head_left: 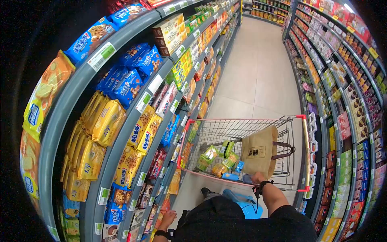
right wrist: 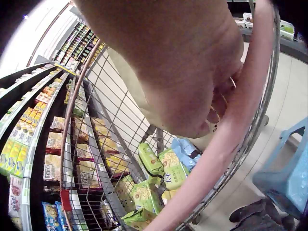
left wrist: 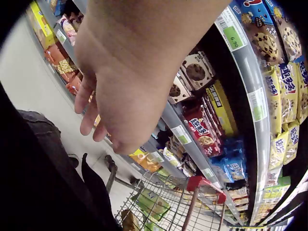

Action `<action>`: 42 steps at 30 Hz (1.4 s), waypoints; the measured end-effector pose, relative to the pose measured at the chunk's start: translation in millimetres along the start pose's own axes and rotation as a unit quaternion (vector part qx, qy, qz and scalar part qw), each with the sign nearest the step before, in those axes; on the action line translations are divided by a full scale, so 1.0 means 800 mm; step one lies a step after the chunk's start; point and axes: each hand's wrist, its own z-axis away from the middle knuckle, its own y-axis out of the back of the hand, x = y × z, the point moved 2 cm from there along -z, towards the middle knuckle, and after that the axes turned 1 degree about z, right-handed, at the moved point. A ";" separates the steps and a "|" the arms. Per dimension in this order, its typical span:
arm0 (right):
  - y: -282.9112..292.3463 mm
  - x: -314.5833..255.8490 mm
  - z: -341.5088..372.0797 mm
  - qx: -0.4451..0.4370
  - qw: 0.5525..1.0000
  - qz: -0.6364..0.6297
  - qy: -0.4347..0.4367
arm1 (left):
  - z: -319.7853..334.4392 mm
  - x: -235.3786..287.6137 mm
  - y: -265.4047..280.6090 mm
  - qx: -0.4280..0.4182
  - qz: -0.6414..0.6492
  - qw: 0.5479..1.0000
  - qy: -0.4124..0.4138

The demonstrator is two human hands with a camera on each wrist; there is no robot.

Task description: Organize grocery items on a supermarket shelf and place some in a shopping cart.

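The right hand (head_left: 259,177) grips the near rail of a wire shopping cart (head_left: 209,126). In the right wrist view its fingers curl at the pinkish bar (right wrist: 240,113). A brown paper bag (head_left: 258,151) with dark handles leans inside the cart, beside green packets (head_left: 211,152), a yellow packet (head_left: 219,169) and a blue item (head_left: 230,176). The left hand (head_left: 169,218) hangs low beside the left shelves, holding nothing. Its fingers point down, relaxed and slightly apart, in the left wrist view (left wrist: 115,101), above the cart's red corner (left wrist: 196,183).
Left shelves carry yellow cookie packs (head_left: 109,123), blue cookie packs (head_left: 127,86) and boxes (head_left: 169,34). Snack shelves (head_left: 346,121) line the right side. A tiled aisle (head_left: 250,72) runs ahead between them. A light-blue plastic stool (right wrist: 284,178) stands by the person's legs.
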 end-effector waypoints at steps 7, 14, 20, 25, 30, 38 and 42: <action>0.092 -0.087 0.079 -0.002 0.969 -0.245 -0.012 | -0.015 -0.055 -0.002 -0.031 -0.016 0.994 -0.102; 0.128 -0.145 0.140 0.142 0.930 -0.328 0.090 | 0.047 -0.147 0.027 0.035 -0.022 0.993 -0.111; 0.099 -0.194 0.127 0.129 0.973 -0.161 0.099 | 0.129 -0.235 0.013 0.116 0.004 0.983 -0.143; 0.085 -0.299 0.193 0.213 0.962 -0.094 0.145 | 0.190 -0.341 -0.010 0.106 0.008 0.981 -0.160; 0.004 -0.324 0.174 0.254 0.931 -0.114 0.236 | 0.215 -0.464 -0.001 0.088 0.183 0.975 -0.087; -0.123 -0.311 0.226 -0.378 0.867 -0.325 0.018 | 0.267 -0.467 0.078 0.234 0.212 0.946 -0.067; -0.140 -0.302 0.231 -0.399 0.836 -0.378 0.004 | 0.263 -0.424 0.119 0.335 0.102 0.914 -0.203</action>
